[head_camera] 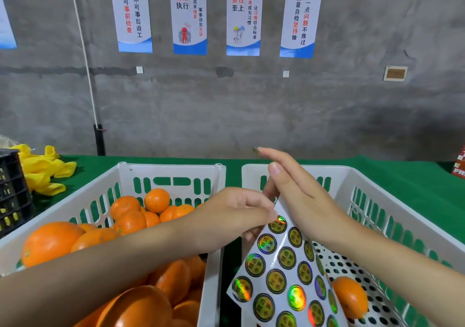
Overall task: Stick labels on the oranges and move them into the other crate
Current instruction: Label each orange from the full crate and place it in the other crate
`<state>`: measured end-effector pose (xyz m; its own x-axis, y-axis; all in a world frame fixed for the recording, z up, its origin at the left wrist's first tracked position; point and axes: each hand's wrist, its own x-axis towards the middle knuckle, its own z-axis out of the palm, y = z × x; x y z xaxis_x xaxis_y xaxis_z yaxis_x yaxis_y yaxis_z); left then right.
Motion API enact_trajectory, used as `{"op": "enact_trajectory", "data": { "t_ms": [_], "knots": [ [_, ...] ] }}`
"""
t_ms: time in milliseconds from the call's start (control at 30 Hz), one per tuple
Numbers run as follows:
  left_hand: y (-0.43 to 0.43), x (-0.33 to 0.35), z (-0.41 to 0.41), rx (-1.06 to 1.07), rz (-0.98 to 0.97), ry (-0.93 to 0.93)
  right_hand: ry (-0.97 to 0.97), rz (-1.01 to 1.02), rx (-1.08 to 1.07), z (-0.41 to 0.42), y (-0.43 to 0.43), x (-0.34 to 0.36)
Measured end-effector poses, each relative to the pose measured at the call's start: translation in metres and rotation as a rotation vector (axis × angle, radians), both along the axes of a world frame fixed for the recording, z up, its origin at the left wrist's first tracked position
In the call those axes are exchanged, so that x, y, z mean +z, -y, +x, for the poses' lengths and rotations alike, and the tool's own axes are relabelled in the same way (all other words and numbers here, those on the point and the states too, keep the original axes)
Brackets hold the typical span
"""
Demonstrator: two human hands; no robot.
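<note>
The left white crate [171, 168] is full of oranges [52, 241]. One orange [349, 296] lies in the right white crate [352, 173], partly hidden by a label sheet [284, 276] of round holographic labels hanging between the crates. My right hand [302, 196] grips the sheet's top edge from behind, its fingers stretched upward, with a small dark bit on the index fingertip. My left hand [234, 216] reaches across the left crate and pinches at the topmost label on the sheet.
Both crates stand on a green tablecloth [402, 175] against a grey wall with posters. Yellow foam nets [42, 173] and a black crate [12, 188] lie at the far left. A red box [460, 163] shows at the right edge.
</note>
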<state>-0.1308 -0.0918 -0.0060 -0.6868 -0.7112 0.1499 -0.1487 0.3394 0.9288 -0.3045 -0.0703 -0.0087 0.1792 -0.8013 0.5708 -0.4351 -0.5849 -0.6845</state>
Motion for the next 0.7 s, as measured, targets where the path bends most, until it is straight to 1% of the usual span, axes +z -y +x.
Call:
{"op": "enact_trajectory", "data": {
  "t_ms": [100, 200, 267, 333, 400, 433, 467, 500, 533, 567, 633, 667, 700],
  "knots": [
    [0.003, 0.002, 0.005, -0.021, 0.037, 0.012, 0.015, 0.086, -0.017, 0.001, 0.001, 0.003],
    [0.008, 0.005, 0.009, -0.087, 0.071, 0.089, 0.053, 0.167, -0.023, 0.003, 0.0, 0.005],
    [0.013, 0.007, 0.01, -0.093, 0.08, 0.113, 0.091, 0.234, -0.004, 0.004, 0.0, 0.006],
    [0.021, 0.011, 0.014, 0.005, 0.04, 0.135, 0.118, 0.285, -0.022, 0.004, -0.001, 0.009],
    [0.035, 0.014, 0.024, 0.163, -0.093, 0.212, 0.164, 0.332, -0.063, 0.002, -0.001, 0.013],
    [0.043, 0.015, 0.032, 0.237, -0.211, 0.312, 0.19, 0.374, -0.067, 0.0, -0.001, 0.015],
    [0.051, 0.015, 0.041, 0.285, -0.346, 0.465, 0.205, 0.434, -0.049, -0.002, -0.002, 0.017],
    [0.058, 0.015, 0.051, 0.296, -0.438, 0.654, 0.202, 0.505, -0.01, -0.003, -0.003, 0.019],
    [0.064, 0.014, 0.061, 0.274, -0.463, 0.847, 0.186, 0.575, 0.04, -0.004, -0.004, 0.021],
    [0.068, 0.013, 0.067, 0.222, -0.406, 1.021, 0.158, 0.635, 0.087, -0.005, -0.005, 0.022],
    [0.069, 0.009, 0.073, 0.059, -0.179, 1.313, 0.07, 0.713, 0.151, -0.005, -0.007, 0.021],
    [0.069, 0.008, 0.074, -0.02, -0.08, 1.4, 0.018, 0.726, 0.17, -0.004, -0.007, 0.02],
    [0.067, 0.008, 0.073, -0.082, -0.019, 1.447, -0.034, 0.721, 0.177, -0.004, -0.006, 0.017]
  ]
}}
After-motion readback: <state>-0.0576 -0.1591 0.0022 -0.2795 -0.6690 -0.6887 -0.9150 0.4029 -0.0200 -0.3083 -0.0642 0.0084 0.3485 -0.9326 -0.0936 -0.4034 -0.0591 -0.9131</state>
